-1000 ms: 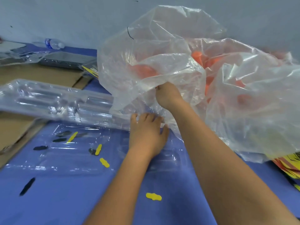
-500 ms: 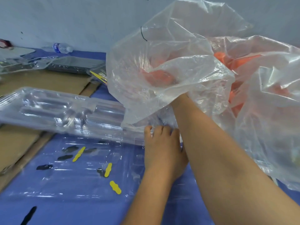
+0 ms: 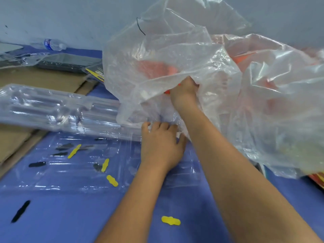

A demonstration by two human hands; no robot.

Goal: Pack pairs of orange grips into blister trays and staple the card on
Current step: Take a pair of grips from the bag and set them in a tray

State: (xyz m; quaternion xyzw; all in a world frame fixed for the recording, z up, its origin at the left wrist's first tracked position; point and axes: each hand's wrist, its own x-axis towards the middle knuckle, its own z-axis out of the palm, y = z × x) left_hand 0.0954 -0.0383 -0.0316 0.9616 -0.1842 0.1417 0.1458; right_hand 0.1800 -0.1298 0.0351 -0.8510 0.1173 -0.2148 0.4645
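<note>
**Right hand coming out of the bag with an orange grip**

The orange grips (image 3: 157,68) are showing blurred red-orange through the crinkled clear bag (image 3: 184,55). The right hand (image 3: 184,88) is curling round one at the bag's mouth. Just below the bag, the left hand (image 3: 160,146) is lying flat, fingers relaxed, pressing a clear blister tray (image 3: 70,165) onto the blue table (image 3: 70,216); pale wall behind. Half a second ago that right hand was buried inside.

A water bottle (image 3: 52,44) lies beside flattened cardboard (image 3: 40,78).

Grips (image 3: 157,69) in bag (image 3: 175,50), trays (image 3: 52,106) left (bottle (image 3: 50,44) behind)
</note>
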